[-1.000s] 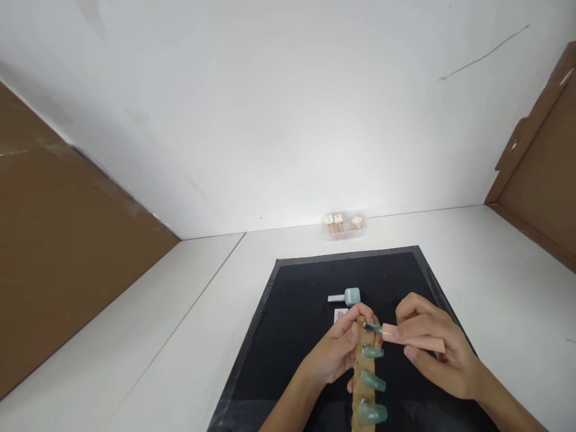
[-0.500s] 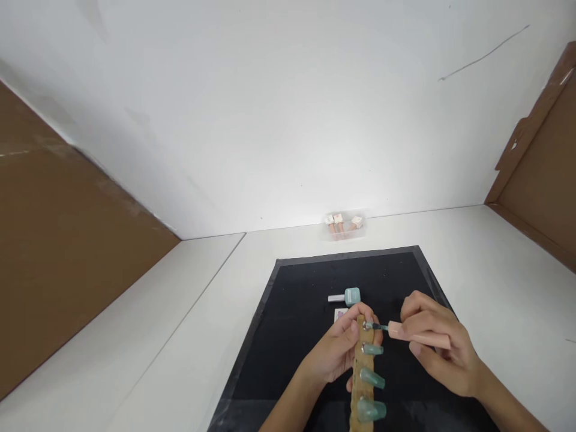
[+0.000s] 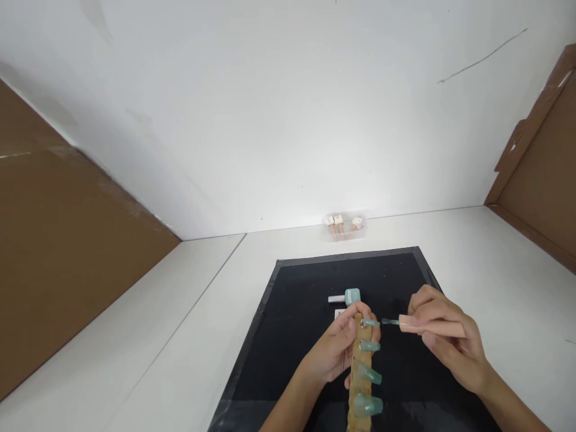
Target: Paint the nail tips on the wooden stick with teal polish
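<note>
My left hand (image 3: 336, 347) grips the far end of a tan, wood-coloured nail holder strip (image 3: 359, 360), its fingers wrapped round the edge. Several translucent teal false nails (image 3: 369, 375) stick out to the right from the strip. Held by its long peach cap, a nail polish brush (image 3: 432, 326) is in my right hand (image 3: 454, 339). The brush tip points left, a small gap away from the farthest nail (image 3: 371, 323). Just beyond my left fingers lies a teal polish bottle (image 3: 353, 297) with a silver cap. A white square item (image 3: 339, 313) is mostly hidden behind that hand.
A black mat (image 3: 297, 324) with a grey border lies under my hands on the white table (image 3: 193, 336). Against the white wall stands a clear plastic box (image 3: 344, 234) holding several peach-capped bottles. Brown cardboard panels (image 3: 81, 240) rise at both sides.
My right hand has drawn the brush to the right, off the farthest nail, which now shows in full. The strip in my left hand has shifted slightly left.
</note>
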The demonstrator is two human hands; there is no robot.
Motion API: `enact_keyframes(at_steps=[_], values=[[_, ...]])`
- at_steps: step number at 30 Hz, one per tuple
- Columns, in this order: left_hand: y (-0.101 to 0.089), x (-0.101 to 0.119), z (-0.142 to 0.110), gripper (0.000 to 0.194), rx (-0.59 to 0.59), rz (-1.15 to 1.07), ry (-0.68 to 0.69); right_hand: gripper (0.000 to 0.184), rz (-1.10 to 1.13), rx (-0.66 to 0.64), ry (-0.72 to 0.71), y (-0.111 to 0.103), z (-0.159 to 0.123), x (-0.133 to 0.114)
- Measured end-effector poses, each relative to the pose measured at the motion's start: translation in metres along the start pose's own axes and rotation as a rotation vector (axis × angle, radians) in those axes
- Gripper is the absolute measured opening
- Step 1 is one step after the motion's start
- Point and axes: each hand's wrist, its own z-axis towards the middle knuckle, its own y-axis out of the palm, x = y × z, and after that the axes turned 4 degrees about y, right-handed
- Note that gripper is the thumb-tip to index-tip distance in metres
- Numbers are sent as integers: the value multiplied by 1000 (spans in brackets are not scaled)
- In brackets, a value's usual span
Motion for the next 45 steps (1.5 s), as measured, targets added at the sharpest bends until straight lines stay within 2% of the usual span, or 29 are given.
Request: enact_keyframes(at_steps=[4,9,22,30,39,45], values=[[-1,-2,1,35,7,-11,-9,16,7,-72,-16,0,2,-2],[1,-3,2,37,84,-28,-18,28,-48,-128,-49,1,6,-6],[0,-2,1,37,38,-12,-5,20,-50,-56,-46,1,3,-2],[-2,-1,-2,35,11,-47,4,14,29,17,40,1,0,0],[2,-1,-2,38,42,-56,-16,13,79,-40,107,3,3,-4],[4,1,-3,37,40,-43,-3,12,84,32,134,3,-2,1]])
